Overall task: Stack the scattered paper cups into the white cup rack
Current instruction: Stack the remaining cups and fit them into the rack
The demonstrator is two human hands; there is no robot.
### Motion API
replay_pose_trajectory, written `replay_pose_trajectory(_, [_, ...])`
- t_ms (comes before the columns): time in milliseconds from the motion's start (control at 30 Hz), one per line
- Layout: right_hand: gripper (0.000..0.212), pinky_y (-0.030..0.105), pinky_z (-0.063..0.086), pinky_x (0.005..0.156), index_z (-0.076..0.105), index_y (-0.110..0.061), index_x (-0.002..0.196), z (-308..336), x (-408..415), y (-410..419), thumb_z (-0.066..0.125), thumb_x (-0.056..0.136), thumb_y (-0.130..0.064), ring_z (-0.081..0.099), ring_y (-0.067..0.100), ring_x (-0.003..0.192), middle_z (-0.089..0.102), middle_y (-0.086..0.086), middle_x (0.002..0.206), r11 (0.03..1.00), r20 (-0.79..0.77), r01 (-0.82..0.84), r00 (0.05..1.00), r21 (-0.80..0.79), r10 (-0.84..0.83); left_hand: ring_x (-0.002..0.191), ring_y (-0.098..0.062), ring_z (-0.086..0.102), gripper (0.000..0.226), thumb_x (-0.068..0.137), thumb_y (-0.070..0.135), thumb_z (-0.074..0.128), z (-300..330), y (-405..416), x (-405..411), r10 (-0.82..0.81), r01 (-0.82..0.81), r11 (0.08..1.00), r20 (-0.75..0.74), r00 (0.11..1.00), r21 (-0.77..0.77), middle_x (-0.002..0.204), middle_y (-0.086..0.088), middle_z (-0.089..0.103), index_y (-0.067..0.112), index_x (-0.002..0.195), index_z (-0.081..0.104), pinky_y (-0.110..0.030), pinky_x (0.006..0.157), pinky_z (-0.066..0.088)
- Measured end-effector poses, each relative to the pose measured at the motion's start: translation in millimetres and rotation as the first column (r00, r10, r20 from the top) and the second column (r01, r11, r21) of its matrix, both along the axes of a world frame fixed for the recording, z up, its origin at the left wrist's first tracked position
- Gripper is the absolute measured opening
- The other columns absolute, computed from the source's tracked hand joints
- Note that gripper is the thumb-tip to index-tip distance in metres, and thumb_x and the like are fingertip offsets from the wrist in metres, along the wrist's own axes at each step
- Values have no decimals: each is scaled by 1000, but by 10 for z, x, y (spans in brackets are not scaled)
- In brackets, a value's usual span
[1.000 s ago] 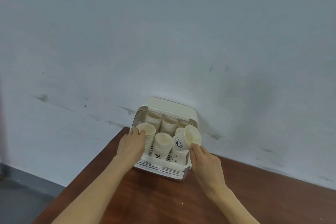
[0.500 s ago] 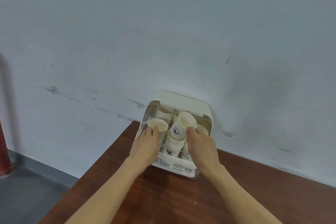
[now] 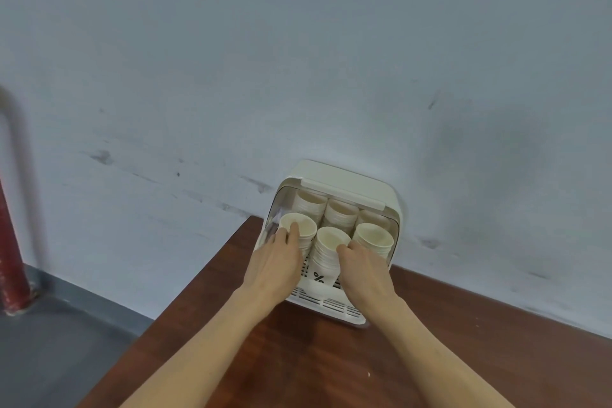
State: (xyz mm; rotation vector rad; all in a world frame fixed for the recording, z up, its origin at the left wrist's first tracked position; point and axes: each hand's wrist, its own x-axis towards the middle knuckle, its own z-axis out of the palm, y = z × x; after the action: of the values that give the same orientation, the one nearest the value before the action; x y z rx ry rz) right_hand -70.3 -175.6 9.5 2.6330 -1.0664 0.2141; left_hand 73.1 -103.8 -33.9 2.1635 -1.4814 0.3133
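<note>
Both hands settle cups in the rack (image 3: 326, 303): left hand (image 3: 275, 263) grips one stack (image 3: 298, 228), right hand (image 3: 362, 263) another (image 3: 331, 242); no loose cups visible, work seemingly near done.

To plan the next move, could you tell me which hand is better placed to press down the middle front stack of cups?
The right hand, probably: its fingertips already touch the middle front stack, while the left hand is on the front-left stack.
</note>
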Motion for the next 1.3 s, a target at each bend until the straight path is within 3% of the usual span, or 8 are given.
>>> replay_pose_trajectory(167, [30, 34, 34, 62, 51, -8, 116, -31, 14, -6, 44, 88, -1, 60, 30, 92, 60, 9, 106, 1000, 23, -18, 1000, -11, 18, 100, -26, 59, 51, 100, 33, 30, 17, 21, -19, 23, -27, 996, -48, 999, -89, 136, -3, 47, 15, 148, 23, -31, 61, 37])
replay_pose_trajectory(267, [46, 35, 35, 59, 39, -13, 132, -19, -7, -8, 43, 87, -4, 59, 31, 86, 58, 7, 103, 1000, 162, -27, 986, -5, 27, 96, -27, 62, 44, 99, 30, 34, 89, -4, 27, 42, -60, 981, -99, 994, -185, 130, -5, 53, 18, 141, 35, -31, 60, 39])
replay_pose_trajectory(367, [44, 35, 41, 63, 45, -14, 129, 113, -26, -90, 42, 87, -2, 58, 31, 90, 57, 6, 110, 996, 341, 15, 940, -86, 15, 90, -26, 58, 40, 95, 22, 40, 247, -119, 131, 13, -37, 962, -89, 996, -272, 114, -4, 56, 15, 135, 43, -35, 62, 46])
replay_pose_trajectory(500, [42, 38, 46, 68, 54, -7, 121, 306, -34, -328, 46, 82, 3, 54, 32, 99, 54, 12, 113, 986, 493, 57, 870, -160, 30, 103, -26, 51, 40, 92, 14, 45, 475, -308, 320, -24, 26, 955, 10, 1000, -296, 124, -4, 52, 13, 132, 48, -37, 66, 49])
replay_pose_trajectory(633, [37, 41, 44, 78, 57, 0, 114, 398, -24, -565, 50, 78, 5, 49, 36, 98, 54, 18, 112, 981, 444, 89, 896, -173, -3, 132, -27, 34, 45, 97, 19, 41, 572, -479, 453, -76, 82, 979, 37, 996, -189, 147, -5, 38, 14, 142, 40, -44, 95, 41])
replay_pose_trajectory(733, [36, 39, 40, 86, 56, -3, 118, 416, -33, -638, 43, 84, 0, 46, 34, 104, 53, 16, 121, 988, 347, 100, 936, -119, -53, 136, -22, 28, 47, 99, 23, 36, 570, -541, 484, -112, 113, 987, 12, 994, -118, 150, -1, 33, 16, 146, 33, -42, 103, 34])
replay_pose_trajectory(1000, [39, 37, 42, 85, 57, -6, 121, 358, -78, -658, 41, 86, 3, 52, 31, 101, 54, 11, 123, 997, 388, 56, 921, -55, -31, 137, -20, 31, 46, 99, 20, 37, 548, -500, 429, -134, 130, 983, -23, 991, -128, 150, 0, 34, 14, 145, 34, -39, 106, 32])
replay_pose_trajectory(1300, [43, 25, 39, 79, 61, -11, 119, 274, -214, -512, 49, 83, 10, 55, 23, 103, 59, 3, 118, 1000, 513, -21, 858, -23, 30, 109, -24, 59, 47, 92, 12, 42, 550, -222, 500, -194, 186, 974, -51, 980, -126, 145, 11, 42, 21, 137, 48, -35, 83, 47])
